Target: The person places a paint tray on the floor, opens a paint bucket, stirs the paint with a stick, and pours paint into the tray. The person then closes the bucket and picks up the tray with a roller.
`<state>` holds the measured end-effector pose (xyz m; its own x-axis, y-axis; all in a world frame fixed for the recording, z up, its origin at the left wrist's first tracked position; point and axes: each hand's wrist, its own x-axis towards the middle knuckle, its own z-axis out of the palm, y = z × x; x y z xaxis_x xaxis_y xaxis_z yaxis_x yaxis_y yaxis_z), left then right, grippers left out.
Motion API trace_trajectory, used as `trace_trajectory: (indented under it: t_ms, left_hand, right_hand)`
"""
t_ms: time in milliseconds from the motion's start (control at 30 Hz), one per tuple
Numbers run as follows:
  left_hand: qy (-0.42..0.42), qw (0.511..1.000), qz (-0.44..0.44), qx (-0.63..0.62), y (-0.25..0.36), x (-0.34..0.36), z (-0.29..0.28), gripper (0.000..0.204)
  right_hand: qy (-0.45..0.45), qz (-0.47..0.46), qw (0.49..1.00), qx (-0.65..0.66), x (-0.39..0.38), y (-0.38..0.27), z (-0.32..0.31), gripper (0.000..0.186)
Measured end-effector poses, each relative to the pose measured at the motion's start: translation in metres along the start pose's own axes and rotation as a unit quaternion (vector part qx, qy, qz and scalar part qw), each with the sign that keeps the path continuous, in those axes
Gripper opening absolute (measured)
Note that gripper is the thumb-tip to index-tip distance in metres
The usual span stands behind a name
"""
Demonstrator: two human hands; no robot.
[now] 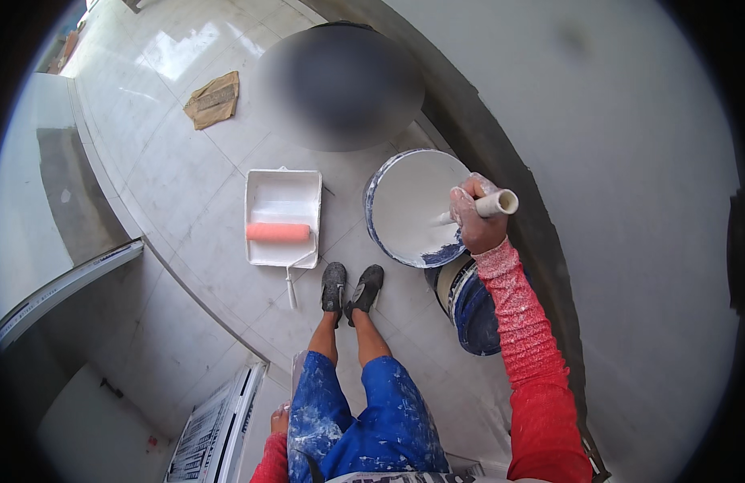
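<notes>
Two hands show: right hand (475, 216) grips a pole (498, 202) inside the bucket (370, 216); left hand (280, 419), grip I cannot tell. Floor (345, 217) separates bucket's rim from tray (284, 200), leftward; farther left, printed panel (202, 439).

A whitish hollow pipe (495, 204) slants through the grip, its lower end in white paint (411, 200) filling a round bucket (372, 215) below.

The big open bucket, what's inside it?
White paint, with a pale pole dipped in. The paint hides the pole's lower end and the bottom of the bucket.
</notes>
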<state>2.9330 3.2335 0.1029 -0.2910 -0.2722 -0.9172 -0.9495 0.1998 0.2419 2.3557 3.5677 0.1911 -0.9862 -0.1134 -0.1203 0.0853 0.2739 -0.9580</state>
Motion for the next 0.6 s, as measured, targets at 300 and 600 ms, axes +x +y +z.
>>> trace_trajectory:
  t_ms: [300, 600]
  left_hand:
    - [0.006, 0.997, 0.062, 0.052, 0.004, 0.001, -0.002, 0.036]
    - [0.000, 0.995, 0.038, 0.087, 0.013, -0.006, -0.002, 0.032]
  right_hand:
    - [0.003, -0.049, 0.999, 0.009, 0.003, 0.002, 0.005, 0.027]
    - [0.012, -0.074, 0.997, -0.001, 0.003, 0.004, -0.002, 0.027]
